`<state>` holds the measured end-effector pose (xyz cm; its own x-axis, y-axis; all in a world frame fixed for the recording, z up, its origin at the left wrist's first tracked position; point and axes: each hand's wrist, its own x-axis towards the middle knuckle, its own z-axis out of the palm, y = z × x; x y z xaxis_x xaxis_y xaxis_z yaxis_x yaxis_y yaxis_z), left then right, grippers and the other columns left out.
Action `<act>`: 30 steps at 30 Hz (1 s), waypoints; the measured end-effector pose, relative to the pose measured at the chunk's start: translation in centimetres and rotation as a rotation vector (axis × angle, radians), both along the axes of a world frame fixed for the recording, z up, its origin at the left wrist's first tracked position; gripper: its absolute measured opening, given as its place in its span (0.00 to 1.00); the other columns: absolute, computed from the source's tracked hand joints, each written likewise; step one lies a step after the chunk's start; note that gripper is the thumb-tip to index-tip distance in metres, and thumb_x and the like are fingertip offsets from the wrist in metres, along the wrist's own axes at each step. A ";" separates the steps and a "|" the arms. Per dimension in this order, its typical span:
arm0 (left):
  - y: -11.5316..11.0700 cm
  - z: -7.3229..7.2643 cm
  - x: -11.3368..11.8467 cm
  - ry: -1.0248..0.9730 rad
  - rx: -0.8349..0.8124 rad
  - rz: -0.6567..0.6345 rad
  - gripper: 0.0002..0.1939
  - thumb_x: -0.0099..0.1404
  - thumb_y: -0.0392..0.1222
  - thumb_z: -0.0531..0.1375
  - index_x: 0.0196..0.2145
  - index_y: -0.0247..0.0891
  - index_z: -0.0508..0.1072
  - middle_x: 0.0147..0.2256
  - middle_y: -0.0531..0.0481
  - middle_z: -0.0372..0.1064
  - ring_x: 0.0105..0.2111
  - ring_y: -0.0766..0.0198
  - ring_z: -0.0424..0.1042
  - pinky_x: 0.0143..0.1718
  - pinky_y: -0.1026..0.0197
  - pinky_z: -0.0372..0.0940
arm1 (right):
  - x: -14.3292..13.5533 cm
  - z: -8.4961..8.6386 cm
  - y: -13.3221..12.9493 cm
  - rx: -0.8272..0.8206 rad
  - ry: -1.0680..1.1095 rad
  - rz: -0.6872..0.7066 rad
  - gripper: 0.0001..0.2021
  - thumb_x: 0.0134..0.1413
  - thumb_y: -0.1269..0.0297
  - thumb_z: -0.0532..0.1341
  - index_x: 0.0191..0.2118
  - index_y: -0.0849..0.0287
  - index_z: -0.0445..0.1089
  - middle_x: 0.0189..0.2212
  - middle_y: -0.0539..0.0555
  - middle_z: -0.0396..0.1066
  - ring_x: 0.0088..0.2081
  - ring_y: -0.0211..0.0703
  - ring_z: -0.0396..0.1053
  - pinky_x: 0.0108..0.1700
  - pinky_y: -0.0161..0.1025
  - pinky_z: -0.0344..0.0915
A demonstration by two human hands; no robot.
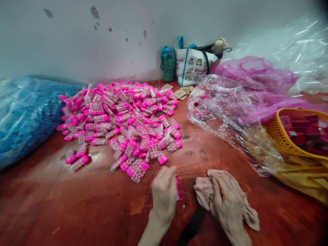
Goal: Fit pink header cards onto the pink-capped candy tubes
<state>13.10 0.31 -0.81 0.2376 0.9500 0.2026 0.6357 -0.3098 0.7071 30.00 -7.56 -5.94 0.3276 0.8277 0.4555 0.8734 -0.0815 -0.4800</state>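
Observation:
My left hand point(164, 186) is closed, fingers curled in and a little blurred, low over the table in front of the pile. What it holds, if anything, is hidden. A narrow magenta strip point(178, 188) shows at its right side; I cannot tell whether the hand grips it. Crumpled beige cloth point(205, 191) is bunched under and around my right hand point(228, 198), whose fingers close on it. Beyond both hands lies a big heap of small clear bottles with pink caps point(138, 119), filled with pale pink balls. One bottle point(138, 169) lies nearest my left hand.
A blue plastic-wrapped bundle point(33, 116) lies left. Clear plastic sheeting point(225, 109), pink film point(256, 75) and a yellow basket point(275, 130) of dark magenta packets stand right. At the wall are a white printed bag point(188, 68), a green holder point(168, 67) and cardboard pieces point(180, 94).

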 end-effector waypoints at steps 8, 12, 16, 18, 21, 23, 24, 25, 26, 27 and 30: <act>8.3 -1.5 -3.3 0.051 0.126 0.322 0.22 0.57 0.43 0.59 0.48 0.32 0.68 0.41 0.37 0.67 0.42 0.46 0.67 0.44 0.47 0.59 | -0.2 -0.1 0.1 0.031 -0.045 -0.024 0.14 0.58 0.63 0.48 0.36 0.62 0.70 0.34 0.62 0.74 0.40 0.54 0.68 0.47 0.52 0.60; 7.2 -2.5 -2.6 -0.055 0.027 0.307 0.21 0.57 0.43 0.59 0.47 0.34 0.68 0.37 0.40 0.71 0.40 0.48 0.68 0.44 0.48 0.60 | -0.3 -0.1 0.1 0.018 -0.026 -0.042 0.14 0.59 0.64 0.48 0.37 0.62 0.70 0.36 0.61 0.73 0.41 0.52 0.67 0.47 0.51 0.61; 5.7 -2.4 -2.5 -0.211 -0.120 0.294 0.16 0.56 0.45 0.60 0.41 0.36 0.71 0.30 0.46 0.72 0.32 0.54 0.71 0.37 0.51 0.65 | -0.2 -0.3 0.0 -0.013 -0.003 -0.025 0.15 0.60 0.63 0.48 0.37 0.63 0.70 0.36 0.62 0.72 0.41 0.52 0.67 0.47 0.52 0.61; 5.4 -2.1 -2.9 -0.315 -0.206 0.281 0.14 0.55 0.46 0.60 0.37 0.36 0.71 0.28 0.48 0.72 0.29 0.57 0.72 0.32 0.55 0.67 | 0.1 -0.2 -0.1 -0.029 0.041 -0.012 0.15 0.60 0.63 0.48 0.37 0.62 0.70 0.37 0.61 0.72 0.42 0.52 0.66 0.48 0.53 0.60; 5.0 -1.6 -3.7 -0.451 -0.309 0.295 0.15 0.54 0.46 0.61 0.36 0.34 0.69 0.29 0.49 0.72 0.29 0.60 0.73 0.32 0.57 0.69 | 0.2 0.8 -0.2 -0.037 0.163 -0.029 0.14 0.60 0.64 0.48 0.39 0.61 0.70 0.38 0.59 0.71 0.44 0.51 0.66 0.49 0.52 0.59; 4.4 -1.6 -4.4 -0.498 -0.363 0.321 0.16 0.52 0.45 0.62 0.36 0.34 0.69 0.29 0.49 0.72 0.28 0.61 0.72 0.32 0.57 0.70 | -0.5 1.9 0.0 0.003 0.191 -0.046 0.12 0.60 0.65 0.50 0.40 0.61 0.69 0.39 0.60 0.70 0.44 0.50 0.65 0.49 0.51 0.59; 4.0 -1.6 -4.7 -0.507 -0.387 0.336 0.17 0.51 0.45 0.63 0.37 0.33 0.69 0.29 0.49 0.72 0.27 0.62 0.72 0.31 0.57 0.70 | -1.2 2.5 0.2 0.043 0.170 -0.042 0.12 0.60 0.65 0.51 0.41 0.62 0.69 0.39 0.61 0.70 0.44 0.51 0.65 0.49 0.51 0.59; 3.6 -1.7 -5.1 -0.510 -0.408 0.350 0.18 0.51 0.44 0.63 0.39 0.33 0.70 0.28 0.50 0.71 0.26 0.62 0.71 0.30 0.57 0.70 | -2.0 3.0 0.4 0.068 0.147 -0.018 0.10 0.59 0.65 0.52 0.41 0.63 0.68 0.38 0.60 0.70 0.43 0.51 0.65 0.48 0.50 0.60; 3.1 -1.9 -5.3 -0.503 -0.424 0.367 0.21 0.50 0.44 0.64 0.41 0.33 0.70 0.27 0.52 0.70 0.25 0.63 0.71 0.29 0.58 0.70 | -3.0 3.4 0.7 0.084 0.143 0.011 0.08 0.58 0.66 0.55 0.41 0.62 0.68 0.36 0.59 0.70 0.41 0.49 0.65 0.46 0.48 0.61; 2.6 -2.1 -5.6 -0.482 -0.436 0.383 0.23 0.50 0.44 0.64 0.43 0.33 0.69 0.25 0.53 0.68 0.25 0.63 0.70 0.28 0.59 0.70 | -4.1 3.6 1.0 0.068 0.178 0.062 0.07 0.58 0.68 0.56 0.41 0.61 0.67 0.34 0.57 0.69 0.39 0.47 0.65 0.44 0.45 0.62; 1.5 -2.8 -5.9 -0.351 -0.416 0.386 0.28 0.51 0.44 0.64 0.50 0.36 0.67 0.24 0.56 0.65 0.23 0.64 0.68 0.27 0.59 0.69 | -7.0 3.2 2.0 -0.134 0.267 0.203 0.08 0.56 0.66 0.59 0.42 0.59 0.66 0.34 0.56 0.68 0.37 0.48 0.65 0.39 0.43 0.64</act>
<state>7.16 1.81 -3.61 -0.1488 0.9692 -0.1962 0.3569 0.2377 0.9034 22.99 -5.51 -2.72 0.2427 0.9349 0.2589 0.7238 0.0031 -0.6900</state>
